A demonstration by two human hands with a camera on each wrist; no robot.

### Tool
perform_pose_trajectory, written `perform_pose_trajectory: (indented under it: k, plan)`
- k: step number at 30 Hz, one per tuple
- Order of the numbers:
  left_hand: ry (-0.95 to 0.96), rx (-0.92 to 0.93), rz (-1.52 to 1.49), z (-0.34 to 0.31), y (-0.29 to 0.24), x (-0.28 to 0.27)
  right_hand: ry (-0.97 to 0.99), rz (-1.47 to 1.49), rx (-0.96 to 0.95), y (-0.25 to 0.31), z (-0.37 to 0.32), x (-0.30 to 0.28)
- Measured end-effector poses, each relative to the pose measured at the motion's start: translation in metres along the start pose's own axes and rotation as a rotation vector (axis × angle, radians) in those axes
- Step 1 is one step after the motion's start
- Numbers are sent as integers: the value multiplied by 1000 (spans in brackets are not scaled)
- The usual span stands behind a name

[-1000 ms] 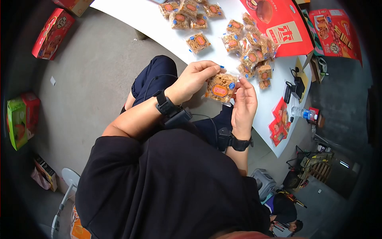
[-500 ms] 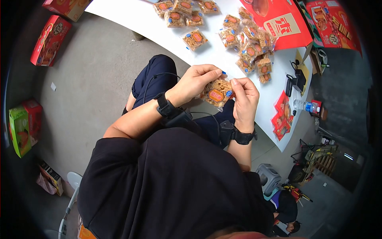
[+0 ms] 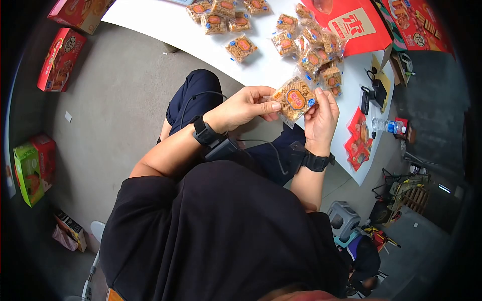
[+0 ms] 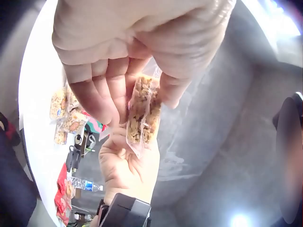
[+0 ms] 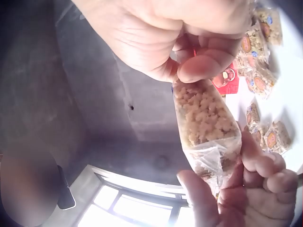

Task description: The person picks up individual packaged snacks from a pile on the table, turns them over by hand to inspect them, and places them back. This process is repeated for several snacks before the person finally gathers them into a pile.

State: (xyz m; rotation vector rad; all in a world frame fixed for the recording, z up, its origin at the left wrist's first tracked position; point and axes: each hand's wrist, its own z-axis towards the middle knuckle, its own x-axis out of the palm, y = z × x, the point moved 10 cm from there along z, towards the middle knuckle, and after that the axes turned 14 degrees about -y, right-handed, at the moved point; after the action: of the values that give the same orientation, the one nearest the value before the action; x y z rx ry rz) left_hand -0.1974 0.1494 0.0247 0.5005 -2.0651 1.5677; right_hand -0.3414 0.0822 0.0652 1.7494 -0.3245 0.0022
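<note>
Pinching the snack packet [image 3: 295,99] at its left edge btwn thumb and fingertips, the left hand [image 3: 243,107] grips it. The right hand [image 3: 321,120] grasps the opposite edge the same way, thumb vs. fingers. The packet is held up in the air, tilted, just off the near edge of the white table [image 3: 150,17], above the person's lap. On the table is a heap of similar packets [image 3: 314,55] w/ a red box [image 3: 359,22] beside it. A water bottle [image 3: 385,126] shows past the table's right end.
</note>
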Motion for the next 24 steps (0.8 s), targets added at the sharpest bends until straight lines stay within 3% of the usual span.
perform_pose_trajectory:
  k: [8, 24]
  plan:
    - [82, -27, -45, -1, 6, 4, -16, -9, 28, -1, 0, -3]
    - [20, -74, -179, -1, 8, 0, -4, -23, -10, 4, -4, 4]
